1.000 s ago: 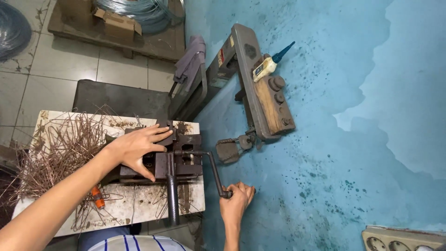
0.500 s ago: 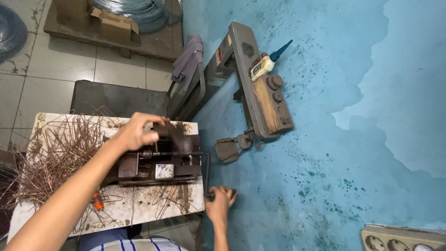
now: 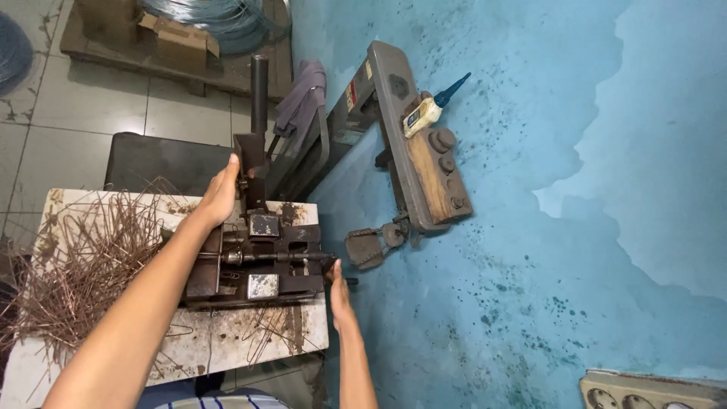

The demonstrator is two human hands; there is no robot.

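Observation:
A rusty hand-worked bending machine [image 3: 257,261] is bolted to a stained white table [image 3: 227,344]. Its dark lever bar [image 3: 260,98] stands pointing away from me. My left hand [image 3: 222,193] is wrapped against the lever's lower part, next to the machine's upright block. My right hand [image 3: 338,291] lies at the machine's right end with its fingers stretched out, touching the small crank handle [image 3: 349,282] without closing on it. A heap of bent brown wire pieces [image 3: 76,265] covers the table's left side.
A blue wall [image 3: 575,227] runs along the right, with a metal-and-wood fixture [image 3: 424,159] and a small bottle [image 3: 428,110] on it. A wall socket plate [image 3: 651,390] sits at bottom right. Wire coils [image 3: 204,15], a cardboard box [image 3: 178,42] and a dark stool [image 3: 163,163] are on the tiled floor.
The lever swung from pointing toward me, over the machine, to pointing away, and my left hand went with it. My right hand let go of the crank handle and opened.

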